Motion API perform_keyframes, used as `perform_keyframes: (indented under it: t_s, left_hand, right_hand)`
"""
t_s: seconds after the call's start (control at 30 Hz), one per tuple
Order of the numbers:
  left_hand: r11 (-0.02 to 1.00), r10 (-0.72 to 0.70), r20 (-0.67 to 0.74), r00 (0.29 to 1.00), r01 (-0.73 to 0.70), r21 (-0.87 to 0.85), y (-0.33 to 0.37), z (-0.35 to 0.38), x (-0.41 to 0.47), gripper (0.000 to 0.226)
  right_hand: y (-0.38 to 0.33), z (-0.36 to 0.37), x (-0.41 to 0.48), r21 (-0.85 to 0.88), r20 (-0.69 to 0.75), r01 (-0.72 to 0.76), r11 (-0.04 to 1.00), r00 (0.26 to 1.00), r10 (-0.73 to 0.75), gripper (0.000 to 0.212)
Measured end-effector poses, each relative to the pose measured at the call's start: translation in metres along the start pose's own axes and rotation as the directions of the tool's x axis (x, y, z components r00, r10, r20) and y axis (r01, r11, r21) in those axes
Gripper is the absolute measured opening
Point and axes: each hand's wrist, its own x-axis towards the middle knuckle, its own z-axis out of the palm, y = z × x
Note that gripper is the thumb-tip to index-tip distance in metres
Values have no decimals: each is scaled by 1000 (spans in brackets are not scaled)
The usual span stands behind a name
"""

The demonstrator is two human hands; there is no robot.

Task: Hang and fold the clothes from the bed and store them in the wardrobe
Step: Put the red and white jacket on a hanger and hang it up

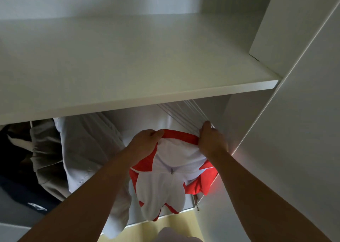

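A red and white zip jacket [163, 184] hangs under the wardrobe's white shelf [128, 61], near the right side panel. My left hand [145, 142] grips the red collar at its left end. My right hand [211, 140] grips the collar's right end, close to the wardrobe wall. The jacket's white front faces me and its zip pull sits at mid chest. The hanger and the rail are hidden behind the shelf and the cloth.
To the left of the jacket hang a pale grey garment [88, 153], an olive-grey one [46, 155] and a dark navy one [16, 183]. The wardrobe's white side panel [287, 149] stands at the right. Yellowish floor [145, 230] shows below.
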Motion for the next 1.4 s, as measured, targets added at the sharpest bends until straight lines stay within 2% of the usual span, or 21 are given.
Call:
perform_keyframes:
  t_s: [0.07,0.13,0.17,0.23,0.37,0.5,0.6,0.7,0.73,0.8,0.83,0.93,1.0,1.1,1.13,1.2,1.3,1.4]
  left_hand:
    - [1000,-4,-64,998,3,-15,-2,-2,-2,34]
    - [994,-4,-103,995,-7,-108,-2,-3,-6,18]
    - [991,17,-119,993,-33,-131,-1,-3,-9,17]
    - [984,75,-132,988,-95,-150,0,-3,-15,27]
    - [975,61,-93,994,-80,-208,3,-3,-22,45]
    - [975,22,-106,994,-45,-219,6,2,-24,52]
    - [976,-44,-3,999,43,-215,5,4,-32,47]
    - [945,-138,152,979,176,-274,-3,0,-42,25]
    - [933,-161,203,966,216,-288,-6,-1,-46,28]
    - [930,-164,280,946,243,-277,-16,-3,-52,48]
    - [932,-149,278,949,229,-281,-20,-3,-55,54]
    - [919,-76,232,970,159,-361,-36,2,-66,52]
    - [861,-62,250,966,179,-476,-48,5,-78,51]
    - [692,-128,348,929,335,-640,-66,13,-97,39]
    - [666,-147,372,916,370,-647,-70,15,-103,36]
    - [679,-145,408,901,391,-622,-77,20,-117,33]
    - [691,-104,481,870,412,-594,-85,22,-141,30]
    - [640,-94,552,829,475,-604,-88,22,-159,28]
  right_hand:
    - [5,5,-8,83,-21,27,996,999,-25,6]
    - [6,9,-15,146,-74,56,988,996,-46,13]
    - [5,10,-18,173,-112,69,983,992,-50,14]
    - [1,8,-23,224,-203,107,969,977,-61,16]
    - [-7,4,-35,280,-317,168,945,946,-74,26]
    - [-11,-1,-46,321,-277,195,927,955,-105,29]
    - [-17,-5,-65,311,-233,189,931,965,-118,26]
    - [-26,-7,-94,315,-236,199,928,963,-127,16]
    - [-31,-8,-104,338,-230,198,920,965,-123,12]
    - [-40,-10,-125,378,-214,190,906,970,-115,8]
    - [-44,-11,-136,390,-201,181,903,974,-108,7]
    - [-57,-9,-173,427,-142,104,898,989,-47,5]
    - [-66,-6,-201,460,-104,28,888,994,23,4]
    - [-75,-2,-242,515,-140,-24,857,984,112,6]
    - [-77,-2,-256,527,-150,-23,850,981,120,4]
    - [-81,-3,-284,533,-132,-30,846,984,117,2]
    - [-87,-10,-322,551,-125,-25,834,986,112,19]
    - [-88,-19,-352,526,-61,-47,849,994,93,40]
